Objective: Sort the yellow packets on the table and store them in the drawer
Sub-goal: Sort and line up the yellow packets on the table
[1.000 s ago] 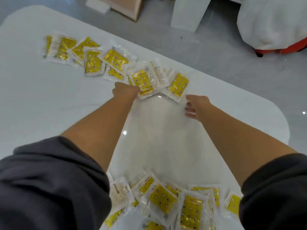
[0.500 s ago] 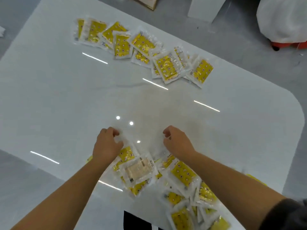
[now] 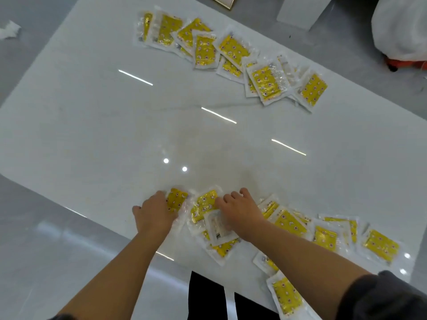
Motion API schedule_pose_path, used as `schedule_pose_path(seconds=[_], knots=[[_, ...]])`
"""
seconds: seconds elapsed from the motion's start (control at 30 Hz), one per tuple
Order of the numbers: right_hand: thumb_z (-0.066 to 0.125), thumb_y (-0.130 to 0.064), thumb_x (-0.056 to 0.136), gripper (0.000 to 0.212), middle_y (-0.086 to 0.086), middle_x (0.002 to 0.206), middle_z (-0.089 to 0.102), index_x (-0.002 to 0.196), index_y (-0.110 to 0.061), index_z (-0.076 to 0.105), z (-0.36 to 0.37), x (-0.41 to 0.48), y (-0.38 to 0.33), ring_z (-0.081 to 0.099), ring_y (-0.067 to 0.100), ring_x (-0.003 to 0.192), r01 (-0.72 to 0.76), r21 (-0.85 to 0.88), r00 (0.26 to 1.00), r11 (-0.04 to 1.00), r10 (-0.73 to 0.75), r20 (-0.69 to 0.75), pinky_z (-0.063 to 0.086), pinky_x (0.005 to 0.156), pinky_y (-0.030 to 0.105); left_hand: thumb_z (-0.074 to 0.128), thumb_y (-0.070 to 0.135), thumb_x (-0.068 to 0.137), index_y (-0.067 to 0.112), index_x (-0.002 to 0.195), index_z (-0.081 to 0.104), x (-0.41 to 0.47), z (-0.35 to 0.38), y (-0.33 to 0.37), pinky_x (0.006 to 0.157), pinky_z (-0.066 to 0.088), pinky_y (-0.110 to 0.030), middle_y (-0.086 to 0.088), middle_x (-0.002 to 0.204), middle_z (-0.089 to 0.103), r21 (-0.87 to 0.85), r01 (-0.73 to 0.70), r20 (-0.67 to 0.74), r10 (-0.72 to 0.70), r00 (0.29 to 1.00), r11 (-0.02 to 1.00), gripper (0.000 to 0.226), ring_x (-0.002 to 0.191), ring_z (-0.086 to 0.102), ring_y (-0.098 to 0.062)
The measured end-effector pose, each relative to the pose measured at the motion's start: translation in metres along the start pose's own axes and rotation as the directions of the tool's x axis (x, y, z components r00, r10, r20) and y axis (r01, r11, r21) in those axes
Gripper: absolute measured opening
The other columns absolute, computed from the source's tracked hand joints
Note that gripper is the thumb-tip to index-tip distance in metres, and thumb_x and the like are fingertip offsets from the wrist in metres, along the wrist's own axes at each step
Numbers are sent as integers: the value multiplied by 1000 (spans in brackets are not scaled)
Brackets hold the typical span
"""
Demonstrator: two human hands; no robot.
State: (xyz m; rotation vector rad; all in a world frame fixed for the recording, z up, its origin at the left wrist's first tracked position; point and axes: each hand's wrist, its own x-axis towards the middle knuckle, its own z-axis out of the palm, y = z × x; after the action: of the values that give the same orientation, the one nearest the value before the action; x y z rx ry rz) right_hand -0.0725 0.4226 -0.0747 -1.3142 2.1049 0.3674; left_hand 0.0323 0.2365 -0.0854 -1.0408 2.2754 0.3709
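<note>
left hand (image 3: 154, 216) now flat on near packet (image 3: 177, 200), right hand (image 3: 240, 212) uncurled, resting on next packet (image 3: 203, 205)

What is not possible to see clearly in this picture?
- Drawer: outside the head view.
- Packets under left hand and right hand: partly covered; grip unclear.
- Nearest packet: cut by the bottom edge.
- Far packets: print too small, blurred.

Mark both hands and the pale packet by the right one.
left hand (image 3: 154, 214), head view, back of the hand.
right hand (image 3: 241, 212), head view, back of the hand.
pale packet (image 3: 217, 228), head view, its clear middle.
</note>
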Motion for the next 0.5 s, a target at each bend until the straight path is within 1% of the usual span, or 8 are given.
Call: schedule_pose_path(seconds=[0.03,0.1,0.17,0.2,0.3,0.37,0.43,0.5], knots=[[70,-12,78,56,5,118,55,126,-14,42,-3,1,1,52,27,110,3,14,1000,1000,-3,30,31,100,40,62,37,79,23,86,58,2,-6,0,79,33,-35,8,80,59,-49,-30,21,31,999,998,16,83,60,-20],[64,-17,86,36,5,116,56,120,-13,52,-10,0,4,56,26,108,46,73,992,996,-54,113,37,90,36,67,32,76,21,75,63,8,-16,-1,75,40,-33,5,73,56,-204,-114,55,127,990,972,13,75,57,-20],[60,-20,88,29,4,115,57,116,-14,57,-15,-3,8,57,26,106,59,180,978,982,-94,188,42,82,35,74,31,68,14,71,64,12,-23,2,70,49,-36,0,79,56,-363,-226,98,278,956,904,20,77,59,-21],[60,-20,88,27,3,115,57,115,-15,56,-16,-5,11,58,26,106,52,220,970,974,-101,220,43,79,34,76,31,65,12,72,64,14,-25,7,72,51,-39,-1,87,55,-387,-279,127,351,928,879,24,81,59,-21],[62,-20,87,26,4,112,60,112,-16,56,-19,-11,19,59,26,105,56,241,958,969,-120,260,45,77,34,78,36,71,15,97,66,9,-21,30,87,48,-34,1,111,45,-242,-410,224,462,858,879,35,101,52,-18],[61,-21,88,30,6,115,58,118,-15,55,-20,-15,24,58,27,106,98,198,955,975,-148,258,44,76,34,74,38,77,18,110,63,4,-12,49,90,46,-31,1,117,41,-135,-459,217,478,851,878,40,108,47,-18],[61,-20,89,34,8,117,56,121,-15,54,-18,-16,27,57,29,107,123,177,958,977,-163,237,41,74,34,68,35,83,19,110,60,-4,-4,67,87,46,-30,0,118,41,-72,-457,156,462,873,887,33,105,46,-19],[60,-19,89,29,8,115,56,117,-14,56,-16,-17,28,57,29,105,139,165,963,976,-172,206,38,72,34,63,27,86,19,105,59,-10,4,79,82,47,-29,-2,114,42,-39,-440,92,441,893,897,21,96,48,-19]])
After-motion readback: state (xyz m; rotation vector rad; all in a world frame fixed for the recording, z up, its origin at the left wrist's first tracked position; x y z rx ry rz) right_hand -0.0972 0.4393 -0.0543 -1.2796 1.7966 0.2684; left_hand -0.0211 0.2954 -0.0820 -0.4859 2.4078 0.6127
